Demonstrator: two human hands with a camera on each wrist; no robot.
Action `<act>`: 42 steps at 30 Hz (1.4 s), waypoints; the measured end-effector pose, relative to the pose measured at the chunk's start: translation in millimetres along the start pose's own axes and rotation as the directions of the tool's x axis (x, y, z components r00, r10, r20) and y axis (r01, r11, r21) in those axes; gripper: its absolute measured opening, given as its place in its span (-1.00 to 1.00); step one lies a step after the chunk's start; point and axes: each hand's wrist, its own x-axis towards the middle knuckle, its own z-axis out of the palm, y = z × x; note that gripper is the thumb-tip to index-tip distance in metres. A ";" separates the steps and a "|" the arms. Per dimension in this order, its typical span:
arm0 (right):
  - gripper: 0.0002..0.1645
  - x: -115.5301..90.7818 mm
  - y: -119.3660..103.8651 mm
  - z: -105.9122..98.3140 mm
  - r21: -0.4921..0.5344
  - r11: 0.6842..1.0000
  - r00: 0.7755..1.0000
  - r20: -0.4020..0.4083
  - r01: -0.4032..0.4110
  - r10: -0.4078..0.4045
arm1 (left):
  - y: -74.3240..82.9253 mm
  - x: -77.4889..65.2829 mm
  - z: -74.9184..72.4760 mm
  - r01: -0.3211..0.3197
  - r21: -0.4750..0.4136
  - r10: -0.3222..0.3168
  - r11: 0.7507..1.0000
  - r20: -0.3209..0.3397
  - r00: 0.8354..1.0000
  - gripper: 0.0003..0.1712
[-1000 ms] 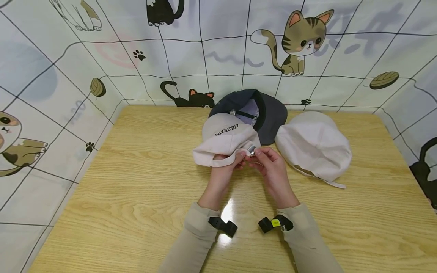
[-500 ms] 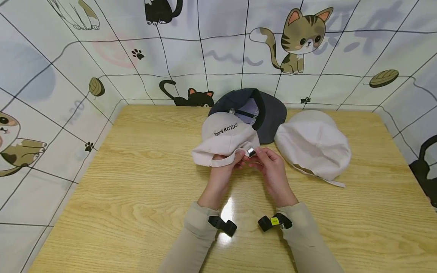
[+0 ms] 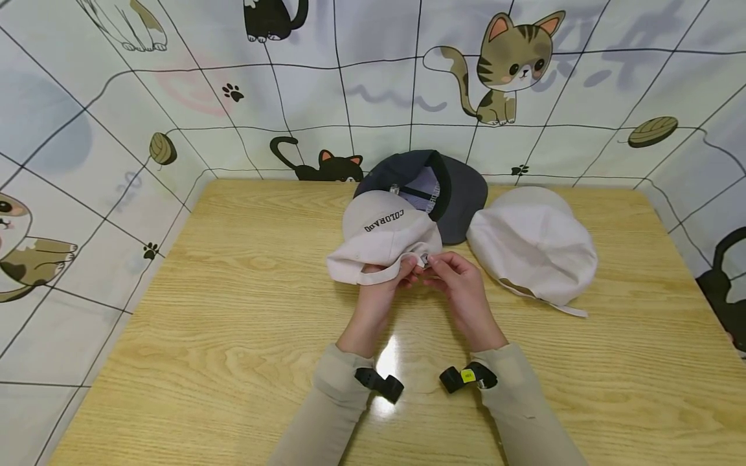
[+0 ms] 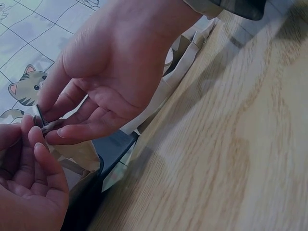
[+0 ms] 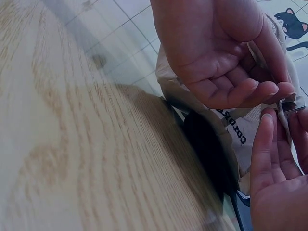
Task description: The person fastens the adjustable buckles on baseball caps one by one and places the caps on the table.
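Note:
Near the middle of the table, a white baseball cap (image 3: 373, 213) with dark COLORADO lettering faces away, its back strap (image 3: 381, 277) toward the person. My left hand (image 3: 379, 304) reaches under that strap and pinches it near its end. Right beside it my right hand (image 3: 466, 294) pinches the small metal buckle (image 3: 425, 260) on the strap, between thumb and fingers. The right wrist view shows the buckle (image 5: 293, 105) at the fingertips of both hands. In the left wrist view the buckle (image 4: 39, 115) is seen edge-on, partly covered by fingers.
Behind the held cap lies a dark navy cap (image 3: 466, 200), its inside showing. A second white cap (image 3: 536, 252) sits to the right, its loose strap end on the wooden table (image 3: 233, 323). A cat-patterned sheet (image 3: 379, 97) covers the back and sides.
The buckle has tilted in the fingers, so its shiny face shows less than before. The right fingertips have shifted slightly left; the caps lie as they were.

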 end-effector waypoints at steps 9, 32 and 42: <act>-0.68 0.7 3.3 -1.6 0.003 1.000 1.000 -0.018 -0.011 0.011 | 38.0 -16.2 13.9 0.009 0.031 -0.010 0.999 0.017 1.000 -0.72; -0.65 -1.3 1.0 -1.4 -0.030 0.999 0.999 -0.026 -0.021 0.020 | 53.0 -21.2 19.0 0.045 -0.003 -0.045 0.999 0.028 0.999 -0.83; -0.65 -1.9 -3.9 1.3 -0.046 0.998 0.999 -0.031 -0.031 0.030 | 36.7 -14.6 14.5 0.004 0.017 -0.005 1.000 0.032 0.999 -0.81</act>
